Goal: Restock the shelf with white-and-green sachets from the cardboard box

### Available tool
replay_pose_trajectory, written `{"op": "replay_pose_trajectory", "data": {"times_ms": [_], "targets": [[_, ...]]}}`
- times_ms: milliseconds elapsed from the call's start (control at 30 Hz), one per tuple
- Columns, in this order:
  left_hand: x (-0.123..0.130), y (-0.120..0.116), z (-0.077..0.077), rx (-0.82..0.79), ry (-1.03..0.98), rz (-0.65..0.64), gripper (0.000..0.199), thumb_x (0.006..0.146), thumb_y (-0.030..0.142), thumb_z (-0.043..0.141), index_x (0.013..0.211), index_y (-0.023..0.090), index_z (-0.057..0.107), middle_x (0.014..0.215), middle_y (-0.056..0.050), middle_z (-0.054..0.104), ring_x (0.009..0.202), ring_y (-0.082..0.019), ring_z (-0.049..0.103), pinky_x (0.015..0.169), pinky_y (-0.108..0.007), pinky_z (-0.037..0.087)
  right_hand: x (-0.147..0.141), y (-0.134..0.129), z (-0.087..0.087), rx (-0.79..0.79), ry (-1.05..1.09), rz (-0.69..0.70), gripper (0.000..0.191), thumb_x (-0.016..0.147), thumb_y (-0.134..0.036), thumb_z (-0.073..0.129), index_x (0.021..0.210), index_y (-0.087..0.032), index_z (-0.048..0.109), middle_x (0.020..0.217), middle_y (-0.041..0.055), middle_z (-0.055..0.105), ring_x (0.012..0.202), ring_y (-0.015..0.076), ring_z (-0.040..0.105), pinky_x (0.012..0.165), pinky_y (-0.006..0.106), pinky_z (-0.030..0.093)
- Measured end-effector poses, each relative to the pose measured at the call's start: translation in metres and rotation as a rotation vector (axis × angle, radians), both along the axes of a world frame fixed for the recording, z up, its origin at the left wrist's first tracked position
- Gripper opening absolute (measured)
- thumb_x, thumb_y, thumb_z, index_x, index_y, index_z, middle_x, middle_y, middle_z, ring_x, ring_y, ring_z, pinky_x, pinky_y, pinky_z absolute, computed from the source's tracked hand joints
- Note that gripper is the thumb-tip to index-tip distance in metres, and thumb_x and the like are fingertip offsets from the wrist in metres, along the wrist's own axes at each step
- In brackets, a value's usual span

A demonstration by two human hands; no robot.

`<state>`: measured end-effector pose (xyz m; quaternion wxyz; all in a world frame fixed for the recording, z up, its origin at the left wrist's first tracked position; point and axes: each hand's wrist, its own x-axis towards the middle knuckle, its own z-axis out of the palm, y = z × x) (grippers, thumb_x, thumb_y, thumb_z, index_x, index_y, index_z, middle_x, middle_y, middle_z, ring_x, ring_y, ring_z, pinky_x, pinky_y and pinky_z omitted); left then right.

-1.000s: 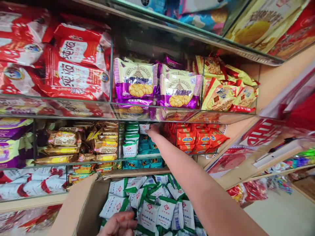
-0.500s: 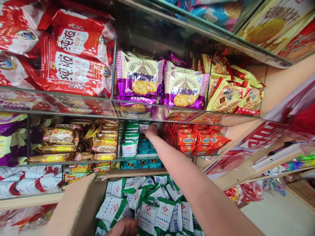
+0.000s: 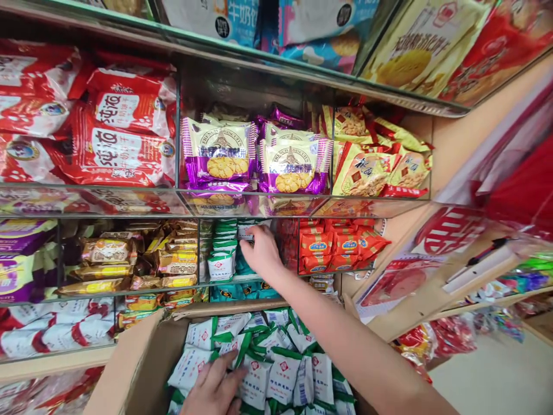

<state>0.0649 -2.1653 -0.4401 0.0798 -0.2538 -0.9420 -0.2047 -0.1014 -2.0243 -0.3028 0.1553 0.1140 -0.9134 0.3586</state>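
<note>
My right hand [image 3: 262, 252] is inside a shelf compartment, its thumb apart from its fingers. The fingertips are close to a white-and-green packet [image 3: 246, 231] at the back; whether they touch it is hard to see. To their left stands a column of similar packets [image 3: 222, 266], with teal packets [image 3: 244, 266] partly hidden beneath the hand. Below, my left hand [image 3: 216, 385] hovers low over a cardboard box [image 3: 137, 363] full of loose white-and-green packets [image 3: 283, 376]. Its fingers are spread, and they touch or almost touch the packets.
Glass dividers split the shelves. Orange-red packets [image 3: 332, 245] fill the compartment to the right, brown-wrapped snacks [image 3: 108, 251] the one to the left. A glass shelf edge [image 3: 259, 206] runs just above my right hand, with purple biscuit packs [image 3: 296, 164] on that shelf.
My right hand has drawn back from deep in the compartment, while the packet behind it stays there. My left hand has come further up over the box, fingers spread. The view has shifted.
</note>
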Motion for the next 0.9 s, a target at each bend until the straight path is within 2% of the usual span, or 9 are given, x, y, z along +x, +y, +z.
{"op": "replay_pose_trajectory", "data": {"times_ms": [100, 167, 267, 367, 533, 600, 700, 833, 900], "targets": [[-0.012, 0.008, 0.003, -0.098, 0.016, 0.144, 0.04, 0.079, 0.027, 0.049, 0.118, 0.031, 0.051, 0.122, -0.008, 0.056, 0.104, -0.024, 0.056, 0.083, -0.034, 0.05, 0.078, 0.024, -0.022, -0.057, 0.265, 0.484, 0.013, 0.081, -0.018, 0.043, 0.079, -0.016, 0.056, 0.086, 0.0047, 0.058, 0.088, 0.0122, 0.052, 0.079, 0.02, 0.041], [-0.02, 0.018, 0.01, -0.13, -0.067, 0.253, 0.042, 0.081, 0.025, 0.043, 0.122, 0.026, 0.048, 0.123, -0.011, 0.053, 0.106, -0.026, 0.054, 0.086, -0.038, 0.048, 0.116, 0.04, -0.054, 0.028, 0.229, 0.65, 0.01, 0.079, -0.016, 0.046, 0.077, -0.016, 0.056, 0.078, 0.0031, 0.058, 0.079, 0.0116, 0.052, 0.074, 0.019, 0.043], [-0.03, 0.036, 0.024, -0.274, -0.194, 0.337, 0.043, 0.082, 0.019, 0.035, 0.124, 0.018, 0.047, 0.109, -0.015, 0.061, 0.096, -0.028, 0.058, 0.082, -0.043, 0.046, 0.139, 0.059, -0.106, 0.189, 0.136, 0.634, 0.009, 0.071, -0.018, 0.057, 0.079, -0.015, 0.06, 0.082, 0.005, 0.06, 0.079, 0.0151, 0.053, 0.074, 0.022, 0.045], [-0.036, 0.045, 0.035, -0.4, -0.26, 0.291, 0.046, 0.082, 0.011, 0.026, 0.124, 0.01, 0.045, 0.095, -0.018, 0.067, 0.085, -0.028, 0.063, 0.075, -0.042, 0.047, 0.136, 0.069, -0.137, 0.278, 0.022, 0.554, 0.022, 0.07, -0.021, 0.06, 0.091, -0.013, 0.061, 0.094, 0.0095, 0.059, 0.09, 0.0211, 0.052, 0.081, 0.029, 0.045], [-0.034, 0.026, 0.041, -0.39, -0.299, 0.312, 0.066, 0.068, -0.008, 0.016, 0.125, 0.009, 0.043, 0.077, -0.016, 0.07, 0.067, -0.026, 0.067, 0.064, -0.043, 0.05, 0.135, 0.079, -0.126, 0.051, -0.138, 0.542, 0.033, 0.067, -0.014, 0.063, 0.099, -0.014, 0.061, 0.103, 0.0095, 0.057, 0.099, 0.0197, 0.051, 0.087, 0.027, 0.042], [-0.031, 0.012, 0.042, -0.236, -0.263, 0.359, 0.059, 0.071, -0.002, 0.021, 0.12, 0.011, 0.05, 0.079, -0.016, 0.071, 0.07, -0.028, 0.067, 0.067, -0.044, 0.05, 0.139, 0.082, -0.114, -0.091, -0.183, 0.501, 0.029, 0.068, -0.012, 0.06, 0.097, -0.015, 0.061, 0.103, 0.0086, 0.056, 0.1, 0.0185, 0.051, 0.088, 0.027, 0.041], [-0.021, 0.004, 0.047, 0.103, -0.213, 0.459, 0.04, 0.08, 0.028, 0.034, 0.111, 0.017, 0.058, 0.099, -0.012, 0.069, 0.089, -0.027, 0.064, 0.079, -0.036, 0.049, 0.143, 0.078, -0.103, -0.327, -0.346, 0.385, 0.03, 0.072, -0.021, 0.058, 0.102, -0.016, 0.056, 0.102, 0.0088, 0.056, 0.095, 0.0194, 0.053, 0.081, 0.031, 0.044], [-0.007, 0.029, 0.062, 0.764, -0.368, 0.626, 0.05, 0.068, 0.055, 0.051, 0.1, 0.019, 0.06, 0.091, -0.005, 0.069, 0.08, -0.021, 0.063, 0.069, -0.025, 0.052, 0.143, 0.06, -0.096, -0.816, -0.679, 0.32, 0.035, 0.081, -0.046, 0.043, 0.102, -0.017, 0.046, 0.084, 0.0046, 0.054, 0.072, 0.0167, 0.057, 0.054, 0.026, 0.046], [-0.003, 0.048, 0.071, 0.987, -0.441, 0.667, 0.053, 0.06, 0.057, 0.06, 0.096, 0.017, 0.061, 0.081, -0.002, 0.068, 0.068, -0.018, 0.059, 0.06, -0.023, 0.052, 0.143, 0.053, -0.092, -0.915, -0.695, 0.272, 0.036, 0.083, -0.052, 0.035, 0.089, -0.018, 0.046, 0.072, 0.0006, 0.05, 0.057, 0.0128, 0.053, 0.044, 0.022, 0.04]]}}
